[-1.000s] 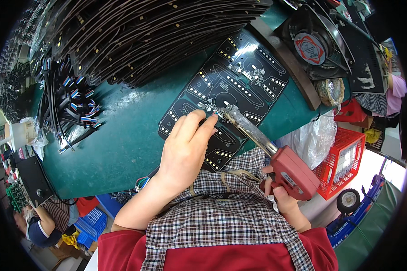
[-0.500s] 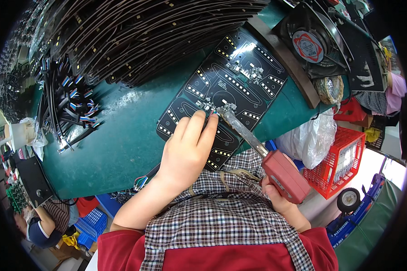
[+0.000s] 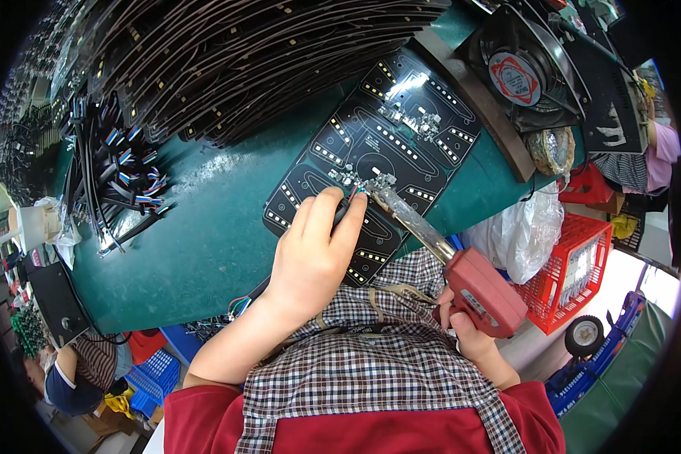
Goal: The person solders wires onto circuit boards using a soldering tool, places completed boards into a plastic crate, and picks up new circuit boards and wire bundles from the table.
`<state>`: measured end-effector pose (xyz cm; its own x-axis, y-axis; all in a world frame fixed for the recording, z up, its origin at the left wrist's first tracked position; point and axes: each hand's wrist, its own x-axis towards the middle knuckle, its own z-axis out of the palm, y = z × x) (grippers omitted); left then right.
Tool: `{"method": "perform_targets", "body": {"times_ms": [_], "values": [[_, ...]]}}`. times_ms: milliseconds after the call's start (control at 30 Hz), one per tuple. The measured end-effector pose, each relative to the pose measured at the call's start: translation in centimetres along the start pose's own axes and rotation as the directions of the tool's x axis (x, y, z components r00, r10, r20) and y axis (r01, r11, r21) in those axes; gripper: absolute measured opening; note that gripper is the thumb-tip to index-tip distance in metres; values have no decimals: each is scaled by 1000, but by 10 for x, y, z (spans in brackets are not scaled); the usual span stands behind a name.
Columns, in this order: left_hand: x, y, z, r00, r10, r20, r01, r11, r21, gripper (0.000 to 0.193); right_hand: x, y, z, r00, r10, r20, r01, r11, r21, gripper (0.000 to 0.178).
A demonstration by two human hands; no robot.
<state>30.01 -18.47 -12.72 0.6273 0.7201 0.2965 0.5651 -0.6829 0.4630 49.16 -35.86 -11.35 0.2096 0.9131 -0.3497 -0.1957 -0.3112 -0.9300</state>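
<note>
A black circuit board panel (image 3: 401,163) with rows of small LEDs and silvery components lies aslant on the green table. Above its lower middle, my left hand (image 3: 306,257) pinches a black cable (image 3: 343,209) between thumb and fingers, and thin coloured wire ends (image 3: 362,189) poke out at the fingertips over the components. My right hand (image 3: 467,333) grips a red soldering gun (image 3: 486,293) from below, its handle mostly hidden. The gun's metal barrel (image 3: 416,225) points up and left, with the tip close beside the wire ends; whether it touches them cannot be made out.
Many similar boards (image 3: 257,60) stand in a tall stack behind. Cut cables (image 3: 121,181) lie in a heap at left on the green tabletop (image 3: 212,242). A fan (image 3: 516,76), a dark bar (image 3: 477,106) and a roll (image 3: 550,151) flank the right; a red crate (image 3: 564,280) stands lower.
The soldering gun has shifted slightly right and rotated a little in my right hand, whose fingers show more. The coloured wires show more at my left fingertips; the left hand has barely moved.
</note>
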Motion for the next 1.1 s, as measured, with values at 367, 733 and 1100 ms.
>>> {"method": "perform_targets", "body": {"times_ms": [367, 733, 1100], "values": [[4, 7, -1, 998, 60, -12, -58, 990, 128, 38, -6, 21, -15, 973, -185, 140, 230, 680, -697, 49], [-2, 3, 0, 1000, 16, -19, -16, 1000, 20, 40, -4, 8, -3, 999, -53, 13, 53, 998, -31, 72], [-1, 4, -1, 999, -43, 31, 46, 996, -77, 40, -5, -2, 2, 999, -24, -27, 19, 984, -179, 63]]}}
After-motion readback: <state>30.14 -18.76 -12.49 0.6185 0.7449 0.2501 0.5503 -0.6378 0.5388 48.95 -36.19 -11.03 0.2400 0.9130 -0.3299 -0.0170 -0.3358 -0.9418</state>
